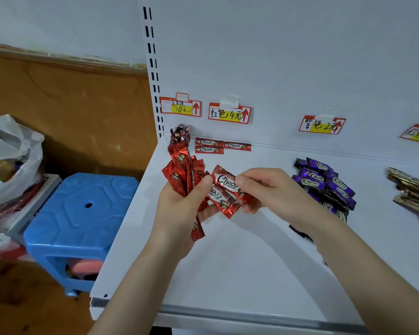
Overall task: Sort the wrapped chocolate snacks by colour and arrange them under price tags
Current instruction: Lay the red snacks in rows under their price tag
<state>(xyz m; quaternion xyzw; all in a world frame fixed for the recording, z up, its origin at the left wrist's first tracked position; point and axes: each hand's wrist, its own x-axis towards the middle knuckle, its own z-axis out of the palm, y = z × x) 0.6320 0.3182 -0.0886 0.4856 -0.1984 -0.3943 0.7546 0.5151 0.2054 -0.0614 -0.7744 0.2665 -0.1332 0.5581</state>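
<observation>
Head view: left hand (179,209) grips a bundle of red snacks (184,175); right hand (259,189) pinches one red snack (224,181) above the shelf (228,262).

Left hand (179,209) and right hand (260,187) meet, fingers curled, gripping.

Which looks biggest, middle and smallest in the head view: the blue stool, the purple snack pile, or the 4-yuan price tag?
1. blue stool
2. purple snack pile
3. 4-yuan price tag
They sit at different distances from the camera, so real sizes are unsure.
</observation>
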